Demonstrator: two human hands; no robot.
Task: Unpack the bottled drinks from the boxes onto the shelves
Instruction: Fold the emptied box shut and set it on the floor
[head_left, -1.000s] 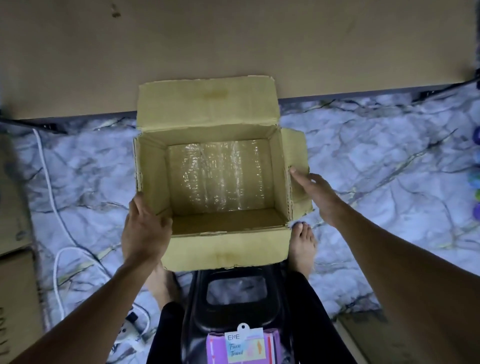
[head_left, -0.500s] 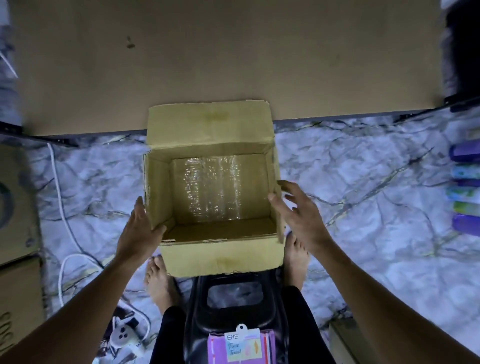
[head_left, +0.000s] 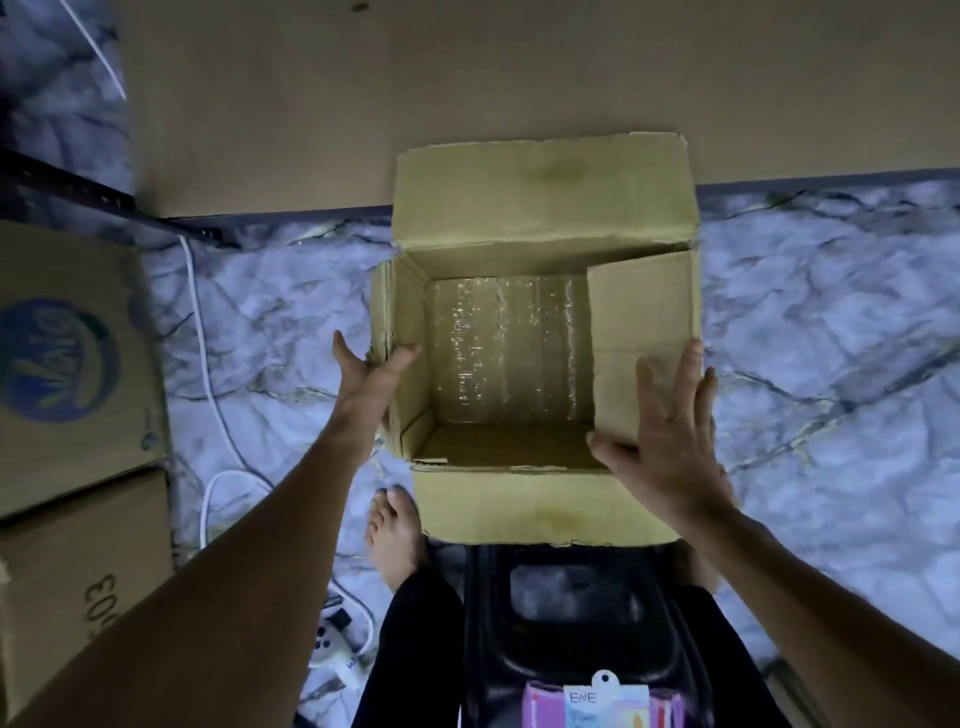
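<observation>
From the head: empty box (head_left: 540, 197), mouth upward, between both hands, long axis seemingly running hand to hand. Nothing inside, so apparently finished here; printed boxes (head_left: 67, 353) beyond the left hand (head_left: 366, 376) possibly remaining. Left hand spread, straddling the nearest wall; right hand (head_left: 670, 441) flat, fingers apart, pressing a flap (head_left: 639, 322) inward.

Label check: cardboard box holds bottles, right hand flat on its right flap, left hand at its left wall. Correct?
No: head view shows the cardboard box with no bottles, only plastic film on its bottom. Right hand on right flap, left hand at left wall: correct.
</observation>
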